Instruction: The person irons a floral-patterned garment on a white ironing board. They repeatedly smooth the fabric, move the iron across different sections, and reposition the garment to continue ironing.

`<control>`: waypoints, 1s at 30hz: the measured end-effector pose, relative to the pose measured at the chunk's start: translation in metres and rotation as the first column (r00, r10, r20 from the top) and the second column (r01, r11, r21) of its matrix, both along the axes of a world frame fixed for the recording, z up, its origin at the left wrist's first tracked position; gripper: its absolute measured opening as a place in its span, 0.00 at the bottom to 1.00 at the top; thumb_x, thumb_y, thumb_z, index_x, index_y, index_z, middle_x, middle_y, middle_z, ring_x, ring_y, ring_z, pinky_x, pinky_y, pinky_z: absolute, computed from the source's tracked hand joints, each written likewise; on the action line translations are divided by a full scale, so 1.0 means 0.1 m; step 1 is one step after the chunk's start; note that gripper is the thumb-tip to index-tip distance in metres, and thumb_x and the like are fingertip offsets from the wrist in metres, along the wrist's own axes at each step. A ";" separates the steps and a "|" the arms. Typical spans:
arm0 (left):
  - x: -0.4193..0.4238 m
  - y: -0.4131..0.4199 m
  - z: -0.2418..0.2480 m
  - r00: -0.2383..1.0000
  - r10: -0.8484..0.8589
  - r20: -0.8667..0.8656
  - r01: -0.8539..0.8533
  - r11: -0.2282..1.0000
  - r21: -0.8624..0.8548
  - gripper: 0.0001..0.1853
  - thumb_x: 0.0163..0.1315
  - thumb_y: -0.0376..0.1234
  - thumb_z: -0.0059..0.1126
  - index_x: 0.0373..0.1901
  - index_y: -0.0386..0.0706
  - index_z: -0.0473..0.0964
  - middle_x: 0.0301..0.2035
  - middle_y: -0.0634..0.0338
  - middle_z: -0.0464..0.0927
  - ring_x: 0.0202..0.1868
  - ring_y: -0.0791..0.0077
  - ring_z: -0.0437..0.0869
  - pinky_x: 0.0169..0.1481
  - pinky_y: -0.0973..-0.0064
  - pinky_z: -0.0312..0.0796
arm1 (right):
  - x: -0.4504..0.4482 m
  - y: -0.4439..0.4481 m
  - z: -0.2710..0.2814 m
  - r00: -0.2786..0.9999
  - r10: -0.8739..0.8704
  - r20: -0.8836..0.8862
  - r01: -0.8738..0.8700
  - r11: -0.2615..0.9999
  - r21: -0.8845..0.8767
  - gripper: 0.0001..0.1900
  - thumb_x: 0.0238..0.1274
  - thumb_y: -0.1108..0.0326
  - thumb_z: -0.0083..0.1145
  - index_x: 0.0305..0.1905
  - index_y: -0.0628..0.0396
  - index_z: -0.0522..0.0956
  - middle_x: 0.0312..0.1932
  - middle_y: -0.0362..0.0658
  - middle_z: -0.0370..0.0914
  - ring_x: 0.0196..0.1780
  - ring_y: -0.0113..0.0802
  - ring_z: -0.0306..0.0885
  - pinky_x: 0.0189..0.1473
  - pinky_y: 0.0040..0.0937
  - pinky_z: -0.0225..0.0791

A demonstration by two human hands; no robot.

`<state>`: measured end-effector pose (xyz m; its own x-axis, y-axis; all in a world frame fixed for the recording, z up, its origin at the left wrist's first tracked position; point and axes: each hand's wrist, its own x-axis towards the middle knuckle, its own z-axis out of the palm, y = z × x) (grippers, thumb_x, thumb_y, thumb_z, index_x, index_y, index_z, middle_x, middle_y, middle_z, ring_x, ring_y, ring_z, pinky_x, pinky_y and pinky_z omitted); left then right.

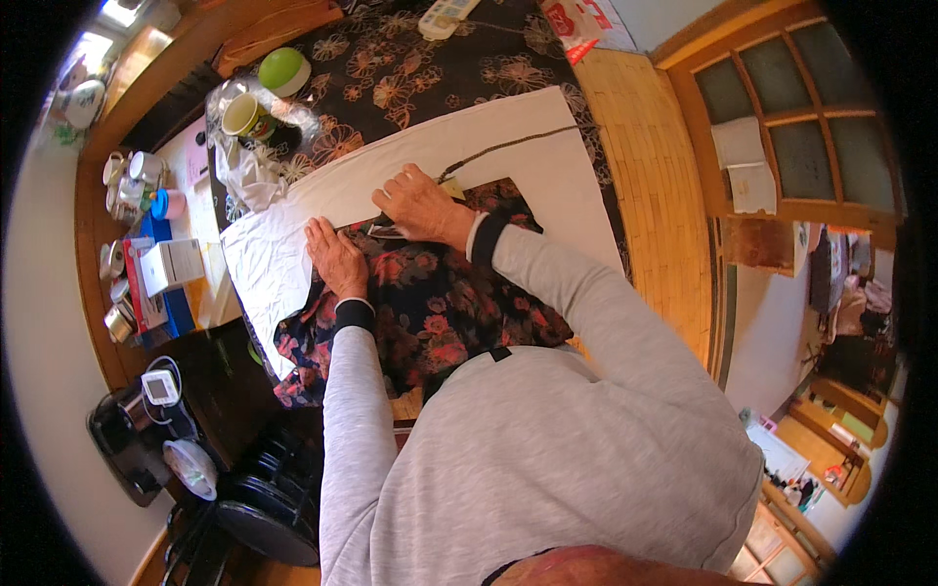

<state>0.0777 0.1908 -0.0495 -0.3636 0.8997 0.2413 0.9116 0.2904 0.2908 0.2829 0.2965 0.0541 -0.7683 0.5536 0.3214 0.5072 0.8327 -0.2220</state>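
A dark floral fabric garment (432, 308) with red flowers lies over the near part of a white cloth (469, 135) and hangs down at the table's edge. My left hand (337, 260) rests on the garment's upper left edge, fingers reaching onto the white cloth. Above the garment's top edge is my right hand (421, 205), its fingers curled; whether they pinch anything cannot be made out. A light-coloured narrow object (385, 232) shows beneath that hand. Beside its wrist lies a small yellow piece (453, 188). A dark braided cord (506, 146) runs from near the hand to the right.
The white cloth covers part of a dark flowered tablecloth (381, 73). At the back left stand a paper cup (242, 116), a green-and-white round container (284, 72) and crumpled white cloth (253, 176). Boxes (172, 265) and mugs (146, 167) crowd the left side. A black chair (267, 513) is at lower left.
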 end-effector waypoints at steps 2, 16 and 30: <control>-0.06 -0.05 -0.03 1.000 0.016 -0.025 -0.016 0.999 -0.032 0.29 0.78 0.38 0.44 0.77 0.36 0.61 0.78 0.46 0.59 0.80 0.49 0.56 0.82 0.52 0.50 | 0.08 -0.20 0.28 0.973 -0.019 -0.230 0.042 0.995 0.094 0.10 0.53 0.70 0.61 0.41 0.55 0.76 0.34 0.49 0.79 0.44 0.46 0.81 0.57 0.50 0.68; -0.12 -0.04 -0.12 0.995 -0.012 -0.098 0.006 0.998 -0.059 0.30 0.78 0.40 0.43 0.77 0.36 0.61 0.78 0.45 0.58 0.80 0.46 0.56 0.82 0.51 0.49 | 1.63 -0.93 -0.73 0.880 -0.421 0.220 0.453 0.883 -0.122 0.45 0.73 0.38 0.53 0.81 0.57 0.56 0.85 0.50 0.49 0.87 0.46 0.44 0.84 0.50 0.40; -0.02 -0.01 -0.05 0.989 0.030 -0.142 -0.036 0.999 -0.041 0.29 0.77 0.40 0.45 0.76 0.37 0.63 0.77 0.46 0.59 0.80 0.46 0.57 0.81 0.49 0.54 | 1.64 -0.93 -0.70 0.860 -0.440 0.258 0.474 0.877 -0.084 0.36 0.80 0.47 0.47 0.81 0.57 0.56 0.85 0.49 0.49 0.87 0.46 0.44 0.84 0.51 0.41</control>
